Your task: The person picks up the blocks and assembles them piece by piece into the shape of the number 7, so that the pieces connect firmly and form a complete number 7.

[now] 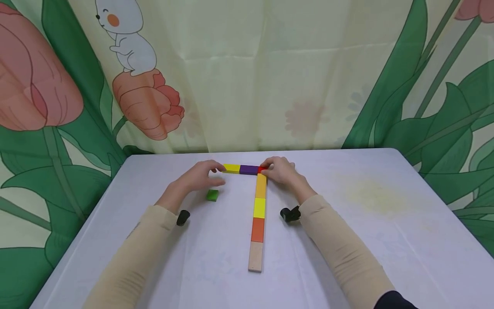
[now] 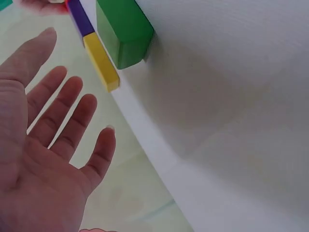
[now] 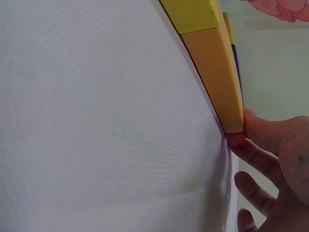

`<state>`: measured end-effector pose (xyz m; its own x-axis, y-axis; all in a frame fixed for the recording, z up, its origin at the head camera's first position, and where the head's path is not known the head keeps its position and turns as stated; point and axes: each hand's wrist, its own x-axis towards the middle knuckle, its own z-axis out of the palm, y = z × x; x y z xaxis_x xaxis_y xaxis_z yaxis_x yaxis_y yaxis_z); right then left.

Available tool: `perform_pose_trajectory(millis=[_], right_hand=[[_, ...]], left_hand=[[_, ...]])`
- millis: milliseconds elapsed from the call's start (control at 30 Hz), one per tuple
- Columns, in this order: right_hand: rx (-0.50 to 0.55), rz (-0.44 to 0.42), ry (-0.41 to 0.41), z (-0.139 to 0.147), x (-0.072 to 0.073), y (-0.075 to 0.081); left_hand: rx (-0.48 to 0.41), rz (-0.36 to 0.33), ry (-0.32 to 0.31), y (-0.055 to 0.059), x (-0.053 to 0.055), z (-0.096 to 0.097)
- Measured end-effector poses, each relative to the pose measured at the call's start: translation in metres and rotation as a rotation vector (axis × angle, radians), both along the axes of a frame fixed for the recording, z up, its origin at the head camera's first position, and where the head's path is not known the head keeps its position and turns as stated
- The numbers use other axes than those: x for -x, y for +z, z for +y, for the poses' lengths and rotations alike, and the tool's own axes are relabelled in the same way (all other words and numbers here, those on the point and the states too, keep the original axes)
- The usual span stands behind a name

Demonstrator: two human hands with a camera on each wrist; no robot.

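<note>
Thumb and forefinger of my right hand [image 1: 283,172] pinch a small red block [image 1: 261,169] at the corner where two rows of blocks meet. Leftward from it run a purple block [image 1: 248,170] and a yellow block [image 1: 232,168]. Toward me stretch a light orange block [image 1: 261,186], another yellow one [image 1: 259,208], a darker orange one [image 1: 257,229] and a bare wooden one [image 1: 255,256]. My left hand [image 1: 197,175] hovers by the far row's left end, fingers spread and holding nothing in the left wrist view. Below it stands a green block [image 1: 212,195], apart from both rows.
A white cloth covers the table [image 1: 370,240], whose far edge lies just behind the far row. Behind that hangs a printed curtain [image 1: 270,86] with flowers and leaves. Small black wrist cameras [image 1: 290,214] sit under both sleeves, close above the cloth.
</note>
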<state>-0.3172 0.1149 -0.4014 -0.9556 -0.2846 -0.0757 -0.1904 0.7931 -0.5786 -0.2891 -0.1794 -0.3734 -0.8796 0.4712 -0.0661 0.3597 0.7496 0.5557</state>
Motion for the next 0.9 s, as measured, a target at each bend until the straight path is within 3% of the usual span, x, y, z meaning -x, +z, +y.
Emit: perform_pose_trajectory(millis=[233, 433, 900], right_hand=[[0.0, 0.001, -0.004, 0.0, 0.001, -0.002], [-0.001, 0.006, -0.004, 0.001, 0.001, -0.001], [0.001, 0.019, -0.013, 0.0, -0.001, -0.001]], left_hand=[[0.03, -0.054, -0.014, 0.002, -0.013, -0.009], [0.027, -0.062, -0.035, -0.002, -0.022, -0.015], [0.061, -0.073, -0.055, -0.011, -0.029, -0.022]])
